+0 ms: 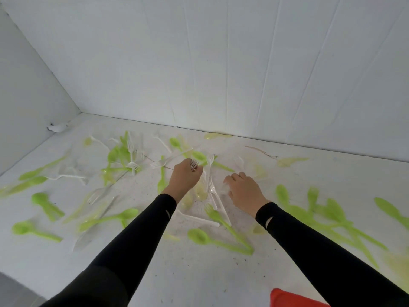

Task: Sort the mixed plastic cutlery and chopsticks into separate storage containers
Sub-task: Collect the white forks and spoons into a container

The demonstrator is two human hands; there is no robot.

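- Left hand (188, 177): fingers (197, 171) curled round a clear fork (194, 165), above the white counter (199, 273).
- Right hand (244, 189): fingers (229, 179) bent down onto loose forks (213, 189); grip not discernible.
- Green spoons (200, 237) scattered around.

Two long black sleeves here, the left sleeve (132, 240) and the right sleeve (309, 247), both close-fitting and smooth, running right down to the wrists. Each carries a small pale slanted mark just above the cuff, the left mark (168, 214) and the right mark (268, 222). Out past the cuffs, the left hand (187, 177) and the right hand (244, 191) are bare, and the left sleeve's upper part looks slightly greyer.
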